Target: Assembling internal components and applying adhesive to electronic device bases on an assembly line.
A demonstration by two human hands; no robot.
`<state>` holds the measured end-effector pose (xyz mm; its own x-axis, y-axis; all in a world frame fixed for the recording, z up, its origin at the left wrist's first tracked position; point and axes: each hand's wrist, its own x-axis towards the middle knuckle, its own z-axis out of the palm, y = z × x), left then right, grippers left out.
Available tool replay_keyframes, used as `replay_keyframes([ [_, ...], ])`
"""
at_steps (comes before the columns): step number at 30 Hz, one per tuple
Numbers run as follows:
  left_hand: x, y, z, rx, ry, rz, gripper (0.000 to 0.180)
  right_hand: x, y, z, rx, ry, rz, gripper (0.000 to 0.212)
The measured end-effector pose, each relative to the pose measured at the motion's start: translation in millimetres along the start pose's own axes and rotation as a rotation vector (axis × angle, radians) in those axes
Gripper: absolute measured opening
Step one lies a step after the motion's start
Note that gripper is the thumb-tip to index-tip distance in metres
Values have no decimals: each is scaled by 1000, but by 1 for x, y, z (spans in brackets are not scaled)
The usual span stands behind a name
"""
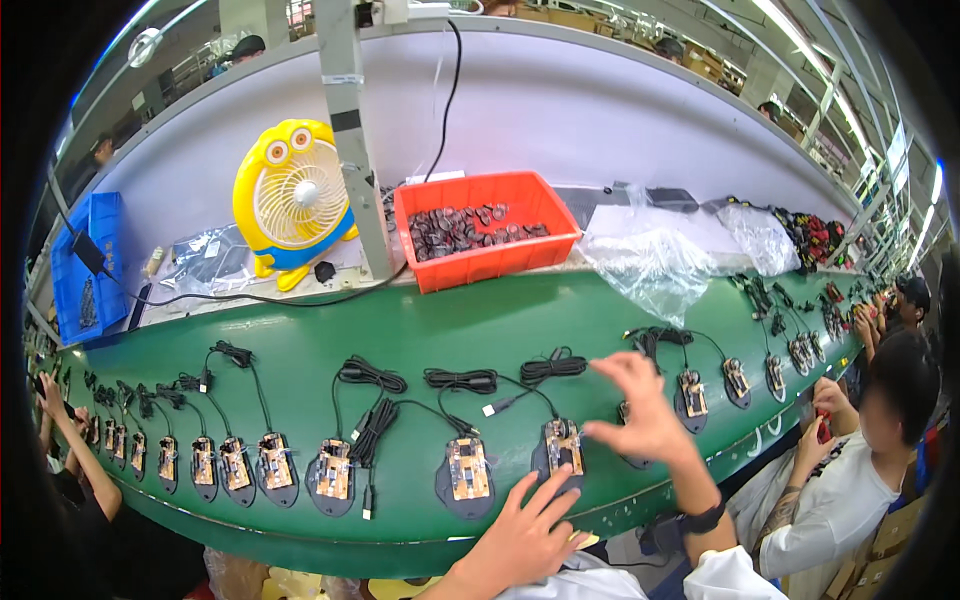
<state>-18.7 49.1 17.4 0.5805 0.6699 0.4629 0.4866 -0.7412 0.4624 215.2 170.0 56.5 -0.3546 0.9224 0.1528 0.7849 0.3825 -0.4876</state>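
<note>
In front of me on the green belt (420,325) lies an open computer mouse base (561,445) with a bare tan circuit board. The fingers of my left hand (522,538) are spread at its near edge, fingertips at or over the board's lower end. My right hand (645,415) is raised just right of it, thumb and fingers apart with nothing between them. A coiled black cable (553,366) with a light plug lies behind this base. To the left sits another open mouse base (470,475). My right hand and wrist partly hide one more base (628,458).
More mouse bases with cables (333,475) line the belt on both sides. Behind it stand a red bin (485,262) of small dark round parts, a yellow fan (290,205), a blue crate (88,270) and clear plastic bags (655,275). A co-worker (850,450) sits at right.
</note>
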Motion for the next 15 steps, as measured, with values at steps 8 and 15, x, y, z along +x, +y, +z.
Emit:
replay_keyframes([
  [8, -45, 12, -59, -48, 96, -223, 22, 141, 179, -51, -463, 257, 142, 66],
  [15, -45, 1, -54, 157, 65, -326, 25, 279, 216, -57, -334, 782, -45, 33],
])
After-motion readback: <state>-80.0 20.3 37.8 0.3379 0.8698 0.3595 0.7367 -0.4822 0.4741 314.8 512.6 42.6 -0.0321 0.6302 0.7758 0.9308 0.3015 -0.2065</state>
